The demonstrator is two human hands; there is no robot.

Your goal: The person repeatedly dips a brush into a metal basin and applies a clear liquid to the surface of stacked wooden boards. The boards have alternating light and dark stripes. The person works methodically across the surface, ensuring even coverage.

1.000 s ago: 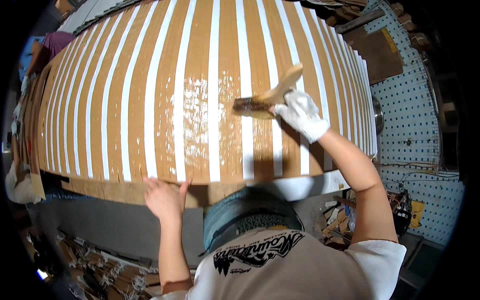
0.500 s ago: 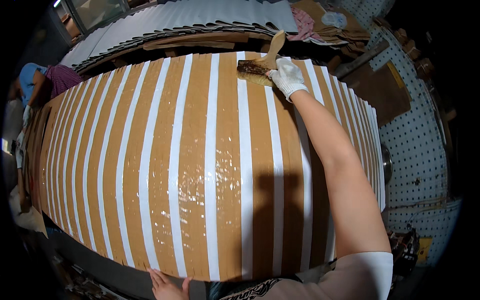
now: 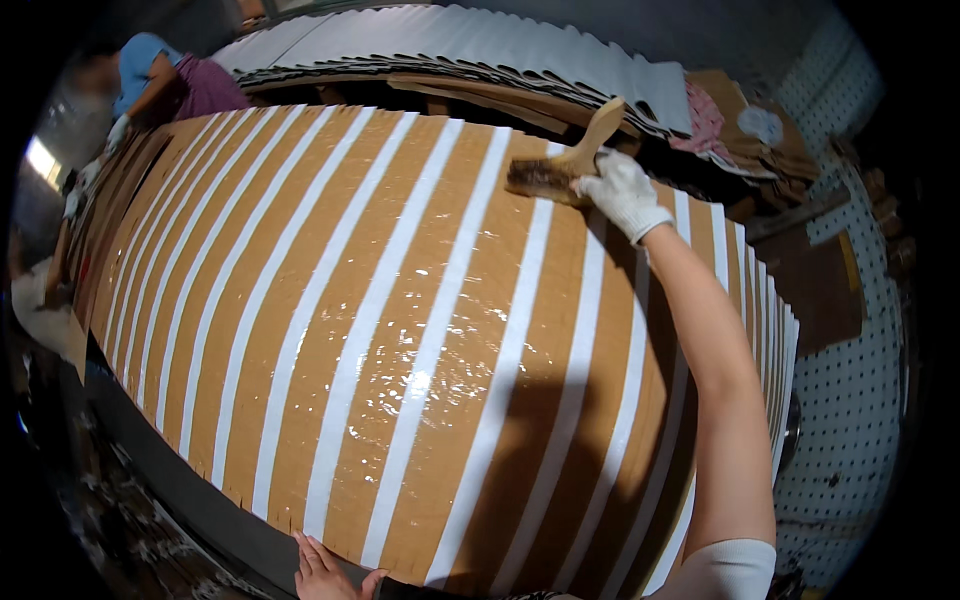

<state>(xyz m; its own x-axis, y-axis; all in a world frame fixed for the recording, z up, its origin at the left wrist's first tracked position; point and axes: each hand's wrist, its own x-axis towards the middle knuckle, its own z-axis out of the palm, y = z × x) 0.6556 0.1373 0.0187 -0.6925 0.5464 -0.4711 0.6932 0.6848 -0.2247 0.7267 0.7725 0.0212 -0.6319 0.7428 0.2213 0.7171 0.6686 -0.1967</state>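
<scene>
Brown sheets with white stripes (image 3: pixel 245 330) lie overlapped in a wide spread, and their surface shines wet in the middle. Near the far edge of them is the broad brush (image 3: pixel 548 181). Its wooden handle (image 3: pixel 603 122) points up and to the right, away from the person, while its dark head has the long axis from left to right, sloping a little down at the right end. The right hand (image 3: pixel 622 192), in a white glove, is closed around the base of this handle. The left hand (image 3: pixel 328 574) is bare, opened with the thumb apart, and lies at the near edge; its wrist is cut off by the picture border. At the right side, a round metal vessel (image 3: pixel 791 432) is mostly hidden, so I cannot tell its contents. Whether the bristles touch the sheets is also hard to make out, and the co-worker (image 3: pixel 150 75) at the far left is partly blurred
</scene>
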